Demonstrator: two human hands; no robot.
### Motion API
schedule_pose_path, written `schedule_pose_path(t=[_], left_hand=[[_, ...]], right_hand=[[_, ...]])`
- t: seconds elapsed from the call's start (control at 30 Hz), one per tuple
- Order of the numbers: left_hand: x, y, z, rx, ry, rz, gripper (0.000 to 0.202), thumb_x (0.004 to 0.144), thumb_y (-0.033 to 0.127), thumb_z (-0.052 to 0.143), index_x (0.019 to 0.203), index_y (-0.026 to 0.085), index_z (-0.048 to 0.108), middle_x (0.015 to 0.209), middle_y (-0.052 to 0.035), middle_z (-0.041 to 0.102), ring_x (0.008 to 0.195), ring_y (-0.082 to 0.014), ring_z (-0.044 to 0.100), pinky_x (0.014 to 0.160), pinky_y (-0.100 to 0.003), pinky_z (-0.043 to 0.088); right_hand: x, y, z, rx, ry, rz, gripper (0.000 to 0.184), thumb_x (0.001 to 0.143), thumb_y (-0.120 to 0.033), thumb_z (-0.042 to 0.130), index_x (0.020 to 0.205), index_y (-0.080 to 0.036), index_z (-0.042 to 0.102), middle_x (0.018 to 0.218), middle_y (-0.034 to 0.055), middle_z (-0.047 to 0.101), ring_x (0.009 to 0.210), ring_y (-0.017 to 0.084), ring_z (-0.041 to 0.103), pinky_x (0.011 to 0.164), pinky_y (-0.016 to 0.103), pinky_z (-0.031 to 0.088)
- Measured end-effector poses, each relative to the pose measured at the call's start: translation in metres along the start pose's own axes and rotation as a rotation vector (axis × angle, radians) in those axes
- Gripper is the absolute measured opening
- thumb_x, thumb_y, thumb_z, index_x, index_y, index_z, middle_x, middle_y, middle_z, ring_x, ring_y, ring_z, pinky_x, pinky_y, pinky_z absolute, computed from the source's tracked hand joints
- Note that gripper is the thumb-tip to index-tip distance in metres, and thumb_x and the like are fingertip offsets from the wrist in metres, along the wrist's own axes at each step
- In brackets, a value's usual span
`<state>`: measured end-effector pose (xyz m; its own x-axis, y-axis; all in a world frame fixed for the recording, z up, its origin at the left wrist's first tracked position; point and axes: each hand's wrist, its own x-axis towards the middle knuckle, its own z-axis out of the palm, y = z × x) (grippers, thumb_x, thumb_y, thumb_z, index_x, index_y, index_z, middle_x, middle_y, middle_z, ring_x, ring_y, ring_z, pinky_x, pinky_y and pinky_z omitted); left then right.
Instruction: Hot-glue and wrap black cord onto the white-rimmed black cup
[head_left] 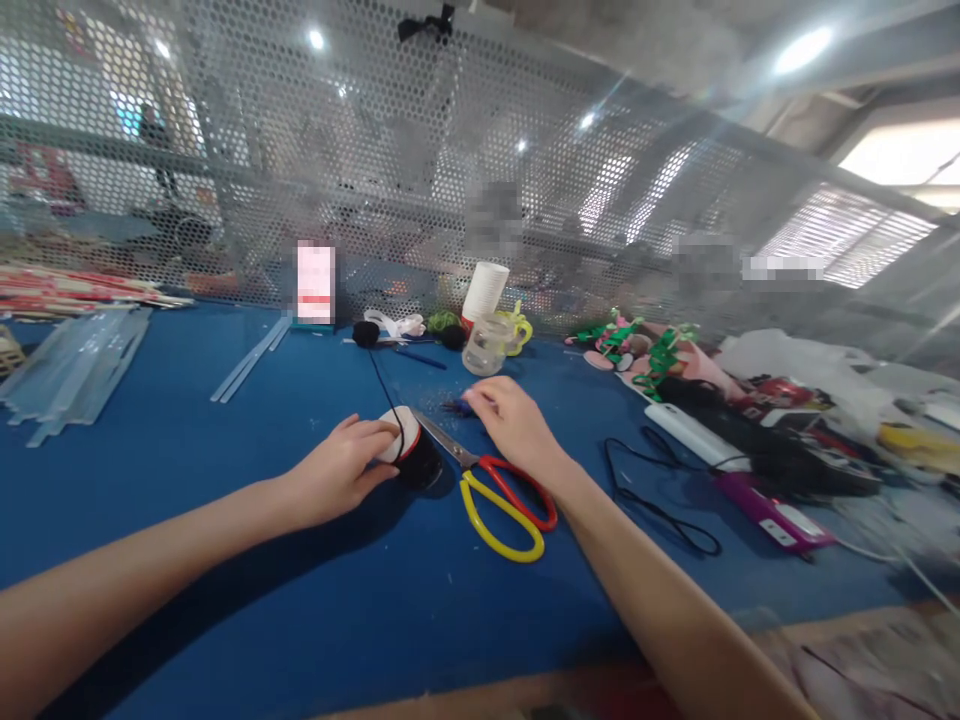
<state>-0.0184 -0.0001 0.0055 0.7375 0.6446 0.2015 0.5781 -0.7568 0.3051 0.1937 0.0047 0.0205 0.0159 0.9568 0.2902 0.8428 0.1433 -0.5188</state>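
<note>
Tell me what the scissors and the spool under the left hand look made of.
Scissors: bright grey blades, likely steel; glossy yellow and red loops, apparently plastic. Spool: black thread wound on it, white end smooth, perhaps plastic or card.

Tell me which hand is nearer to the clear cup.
Right. The right hand lies just in front of the clear cup; the left hand rests on the black spool, farther off to its left.

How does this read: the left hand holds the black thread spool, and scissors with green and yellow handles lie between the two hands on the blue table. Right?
Not quite: in the head view the scissors have red and yellow handles, not green. The rest stands: the left hand holds the black thread spool, scissors between it and the right hand on the blue table.
</note>
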Motion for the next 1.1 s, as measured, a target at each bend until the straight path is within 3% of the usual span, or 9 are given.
schedule_pose_path(t=[0.03, 0.1, 0.23, 0.37, 0.53, 0.7, 1.1], left_hand=[[0.0, 0.0, 0.001, 0.009, 0.005, 0.01, 0.006, 0.079, 0.014, 0.043, 0.081, 0.014, 0.049, 0.102, -0.0099, 0.055, 0.097, -0.0217, 0.049, 0.093, -0.048, 0.028], [-0.001, 0.0, 0.002, 0.026, 0.021, 0.018, 0.007, 0.078, 0.013, 0.044, 0.084, 0.013, 0.049, 0.1, -0.0098, 0.056, 0.097, -0.0215, 0.05, 0.092, -0.048, 0.028], [-0.001, 0.0, 0.004, 0.042, 0.024, 0.018, 0.008, 0.078, 0.013, 0.045, 0.084, 0.012, 0.05, 0.096, -0.0108, 0.057, 0.096, -0.0222, 0.05, 0.092, -0.047, 0.027], [-0.001, 0.0, 0.003, 0.007, 0.003, 0.01, 0.008, 0.078, 0.015, 0.045, 0.083, 0.011, 0.05, 0.092, -0.01, 0.058, 0.092, -0.0217, 0.051, 0.092, -0.046, 0.027], [0.0, -0.001, -0.003, -0.183, -0.054, -0.116, 0.016, 0.08, 0.023, 0.041, 0.079, 0.01, 0.052, 0.076, -0.007, 0.059, 0.074, -0.0196, 0.054, 0.073, -0.035, 0.041], [0.001, 0.002, -0.007, -0.491, -0.089, -0.174, 0.02, 0.079, 0.026, 0.041, 0.086, 0.011, 0.052, 0.079, -0.0032, 0.058, 0.075, -0.0165, 0.052, 0.069, -0.026, 0.04], [-0.001, 0.01, -0.009, -0.54, -0.143, -0.111, 0.02, 0.079, 0.028, 0.042, 0.081, 0.012, 0.053, 0.078, -0.0014, 0.056, 0.074, -0.0152, 0.051, 0.068, -0.023, 0.039]], right_hand=[[-0.001, -0.012, -0.001, 0.039, -0.044, -0.088, 0.024, 0.083, -0.026, 0.038, 0.081, -0.018, 0.061, 0.097, 0.0053, 0.056, 0.094, 0.013, 0.05, 0.085, 0.024, 0.035], [0.001, -0.033, 0.002, 0.161, -0.122, -0.333, 0.032, 0.085, -0.027, 0.032, 0.082, -0.016, 0.061, 0.098, 0.0066, 0.055, 0.095, 0.012, 0.049, 0.085, 0.024, 0.035], [0.01, -0.055, 0.02, 0.048, -0.179, -0.424, 0.034, 0.08, -0.034, 0.041, 0.06, -0.014, 0.06, 0.093, 0.0114, 0.055, 0.095, 0.02, 0.048, 0.085, 0.035, 0.035], [0.013, -0.054, 0.031, 0.199, -0.29, -0.354, 0.023, 0.074, -0.022, 0.051, 0.051, -0.015, 0.052, 0.084, 0.0093, 0.058, 0.085, 0.018, 0.054, 0.076, 0.033, 0.04], [-0.001, -0.041, 0.017, 0.591, -0.141, -0.227, 0.016, 0.074, -0.023, 0.049, 0.063, -0.014, 0.057, 0.087, 0.0073, 0.057, 0.081, 0.014, 0.054, 0.07, 0.026, 0.043], [-0.015, -0.029, 0.007, 0.56, -0.036, -0.111, 0.018, 0.071, -0.031, 0.053, 0.064, -0.014, 0.055, 0.062, 0.0, 0.052, 0.055, 0.01, 0.047, 0.053, 0.023, 0.039], [-0.02, -0.016, 0.02, 0.489, -0.016, -0.055, 0.024, 0.074, -0.037, 0.049, 0.062, -0.016, 0.05, 0.052, -0.0042, 0.043, 0.047, 0.008, 0.037, 0.046, 0.021, 0.032]])
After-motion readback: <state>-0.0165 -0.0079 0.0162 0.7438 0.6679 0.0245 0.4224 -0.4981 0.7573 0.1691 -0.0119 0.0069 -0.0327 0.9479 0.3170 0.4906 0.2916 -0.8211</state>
